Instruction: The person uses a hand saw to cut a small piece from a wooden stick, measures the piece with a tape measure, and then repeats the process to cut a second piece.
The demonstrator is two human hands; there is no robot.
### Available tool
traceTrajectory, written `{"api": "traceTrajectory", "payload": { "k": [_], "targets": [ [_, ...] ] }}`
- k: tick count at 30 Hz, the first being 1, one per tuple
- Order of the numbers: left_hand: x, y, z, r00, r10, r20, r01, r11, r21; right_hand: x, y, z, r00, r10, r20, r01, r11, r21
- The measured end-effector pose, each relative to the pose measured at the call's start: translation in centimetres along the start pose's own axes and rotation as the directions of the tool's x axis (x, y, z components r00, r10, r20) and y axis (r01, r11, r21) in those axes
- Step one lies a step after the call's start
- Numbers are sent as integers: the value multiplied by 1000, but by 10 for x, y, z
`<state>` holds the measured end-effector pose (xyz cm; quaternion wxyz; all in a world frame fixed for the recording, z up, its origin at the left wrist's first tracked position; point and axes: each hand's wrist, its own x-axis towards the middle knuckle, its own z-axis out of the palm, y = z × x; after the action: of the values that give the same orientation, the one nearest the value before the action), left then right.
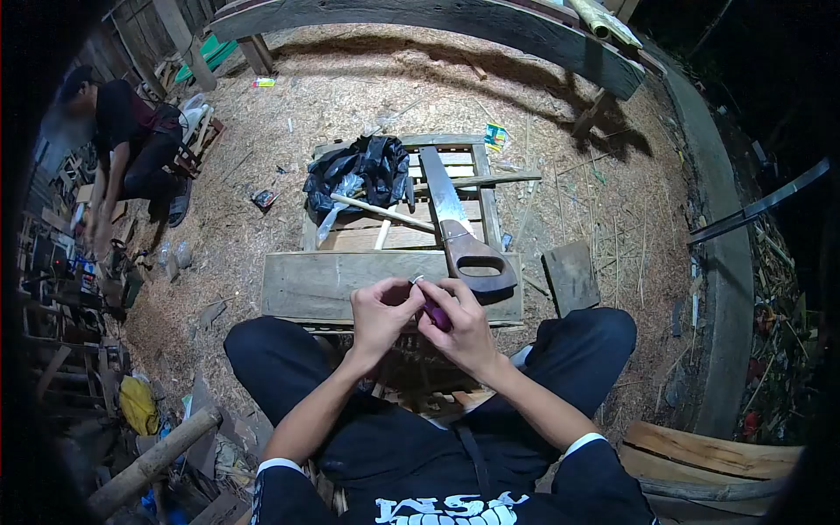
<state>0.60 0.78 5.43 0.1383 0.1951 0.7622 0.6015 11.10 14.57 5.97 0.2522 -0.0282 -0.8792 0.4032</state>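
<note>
Head view: the left hand (381, 311) pinches a small pale piece (418, 279) in its fingertips; the right hand (461, 324) curls round a purple thing (438, 317), fingertips meeting the left's. Both are at the dial's centre, over the near plank (306, 284). Whether the purple thing has a blade is too small to tell; if so, a slip could nick a thumb, the grips being so close. A loosened pinch could lose the piece among the shavings. An elbow or knee might knock the saw (452, 210), its handle resting on the plank at two o'clock. A slatted frame (486, 197) lies beyond, with a black bag (381, 166) at eleven. Shavings cover the floor (236, 175); a bench (420, 17) stands at twelve, a person (131, 131) crouches at ten.
</note>
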Motion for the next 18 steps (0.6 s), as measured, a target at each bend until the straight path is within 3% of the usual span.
{"api": "traceTrajectory", "payload": {
  "k": [3, 18],
  "targets": [
    [0, 0, 5, 997, 36, -68, -37, 999, -25, 1, -1, 1, 1000, 12, 0, -12, 1000, 6],
    [-1, 7, 4, 986, 120, -115, -116, 992, 41, 4, -8, 1, 999, 39, 10, -39, 999, -11]
  ]
}}
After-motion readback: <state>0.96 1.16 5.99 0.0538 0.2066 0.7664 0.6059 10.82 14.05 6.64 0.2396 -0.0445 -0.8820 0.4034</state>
